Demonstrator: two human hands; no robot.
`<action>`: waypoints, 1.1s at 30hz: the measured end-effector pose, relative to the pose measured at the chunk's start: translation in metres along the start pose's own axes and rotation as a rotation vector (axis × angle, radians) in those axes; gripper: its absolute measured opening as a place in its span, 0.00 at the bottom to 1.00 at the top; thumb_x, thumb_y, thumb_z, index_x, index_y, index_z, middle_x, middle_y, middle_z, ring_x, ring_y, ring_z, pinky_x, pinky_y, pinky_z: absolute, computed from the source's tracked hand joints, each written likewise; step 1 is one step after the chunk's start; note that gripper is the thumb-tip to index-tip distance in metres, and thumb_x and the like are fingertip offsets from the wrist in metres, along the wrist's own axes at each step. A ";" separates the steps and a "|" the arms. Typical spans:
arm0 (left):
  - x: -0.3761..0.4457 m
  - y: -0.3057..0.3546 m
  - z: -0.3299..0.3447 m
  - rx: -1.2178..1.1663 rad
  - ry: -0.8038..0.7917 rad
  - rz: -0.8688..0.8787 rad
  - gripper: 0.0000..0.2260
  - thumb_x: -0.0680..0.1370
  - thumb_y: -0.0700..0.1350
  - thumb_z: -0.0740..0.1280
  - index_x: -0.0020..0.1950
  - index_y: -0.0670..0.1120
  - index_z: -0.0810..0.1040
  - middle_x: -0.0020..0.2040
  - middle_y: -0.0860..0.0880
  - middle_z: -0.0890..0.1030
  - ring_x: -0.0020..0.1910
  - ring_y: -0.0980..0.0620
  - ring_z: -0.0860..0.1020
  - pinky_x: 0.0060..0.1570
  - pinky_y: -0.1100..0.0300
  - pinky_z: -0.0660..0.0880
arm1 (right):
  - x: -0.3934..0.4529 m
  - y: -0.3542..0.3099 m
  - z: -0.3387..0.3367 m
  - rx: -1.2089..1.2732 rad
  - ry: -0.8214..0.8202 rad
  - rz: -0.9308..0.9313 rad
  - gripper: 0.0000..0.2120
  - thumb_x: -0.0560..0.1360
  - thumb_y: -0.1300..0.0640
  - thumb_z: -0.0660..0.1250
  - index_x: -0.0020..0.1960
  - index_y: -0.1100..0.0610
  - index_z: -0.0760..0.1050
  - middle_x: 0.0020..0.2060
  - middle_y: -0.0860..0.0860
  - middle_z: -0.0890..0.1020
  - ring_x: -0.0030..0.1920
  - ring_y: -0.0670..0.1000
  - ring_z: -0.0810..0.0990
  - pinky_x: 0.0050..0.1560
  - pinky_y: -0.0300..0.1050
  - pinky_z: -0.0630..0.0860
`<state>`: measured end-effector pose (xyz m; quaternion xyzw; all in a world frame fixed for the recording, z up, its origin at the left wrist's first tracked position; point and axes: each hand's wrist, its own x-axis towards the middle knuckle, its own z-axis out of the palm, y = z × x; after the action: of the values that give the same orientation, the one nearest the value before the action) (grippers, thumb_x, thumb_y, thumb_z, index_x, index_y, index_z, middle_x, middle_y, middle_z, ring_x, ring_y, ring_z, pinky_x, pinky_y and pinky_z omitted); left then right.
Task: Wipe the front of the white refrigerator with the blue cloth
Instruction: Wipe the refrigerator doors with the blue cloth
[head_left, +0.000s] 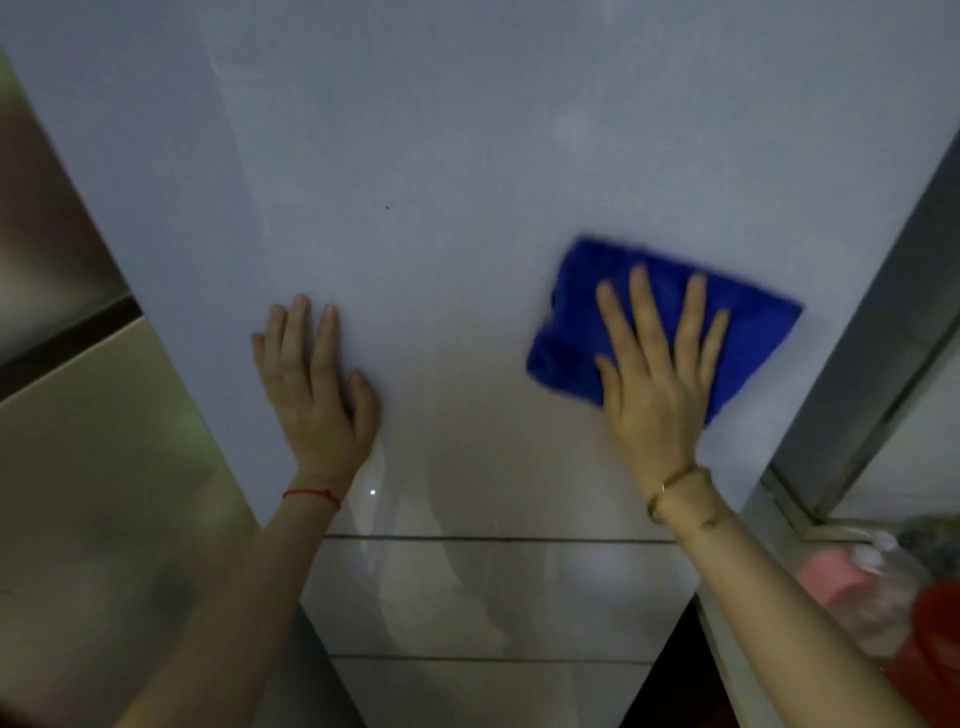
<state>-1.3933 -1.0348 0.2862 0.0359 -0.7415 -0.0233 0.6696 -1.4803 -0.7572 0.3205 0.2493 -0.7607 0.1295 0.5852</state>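
Note:
The white refrigerator (441, 156) fills most of the view, its glossy front narrowing downward with two horizontal door seams low down. A folded blue cloth (748, 322) lies flat against the door at the right. My right hand (660, 374) presses on the cloth with fingers spread, covering its lower middle. My left hand (311, 384) rests flat on the bare door at the left, fingers together, holding nothing. A thin red string circles the left wrist and a bracelet the right.
A beige cabinet or wall panel (78, 467) stands to the left of the refrigerator. To the right runs a grey metal frame (883, 338) with a ledge, and below it sit a pink item (826, 577) and a red container (935, 623).

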 end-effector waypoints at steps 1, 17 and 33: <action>0.000 0.000 0.000 0.000 -0.002 -0.001 0.22 0.79 0.41 0.57 0.74 0.39 0.64 0.72 0.35 0.66 0.75 0.36 0.60 0.77 0.40 0.52 | 0.028 -0.007 -0.003 0.011 0.031 0.038 0.23 0.84 0.48 0.53 0.78 0.47 0.53 0.76 0.48 0.59 0.76 0.61 0.52 0.76 0.58 0.43; -0.018 -0.029 -0.023 0.002 -0.119 0.023 0.24 0.79 0.42 0.62 0.74 0.39 0.63 0.74 0.37 0.63 0.76 0.38 0.59 0.78 0.43 0.53 | 0.092 -0.076 -0.008 -0.016 0.063 -0.010 0.22 0.84 0.48 0.53 0.77 0.50 0.59 0.75 0.51 0.64 0.75 0.63 0.60 0.75 0.61 0.49; -0.262 -0.078 -0.021 -0.135 -0.119 -0.073 0.23 0.80 0.37 0.58 0.75 0.36 0.61 0.77 0.42 0.60 0.78 0.42 0.58 0.76 0.39 0.56 | -0.178 -0.128 0.066 0.152 -0.159 -0.409 0.21 0.85 0.51 0.50 0.78 0.51 0.57 0.77 0.48 0.59 0.77 0.56 0.53 0.77 0.56 0.46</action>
<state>-1.3439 -1.0906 0.0224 0.0162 -0.7748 -0.0996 0.6241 -1.4329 -0.8565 0.1195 0.4510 -0.7261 0.0454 0.5170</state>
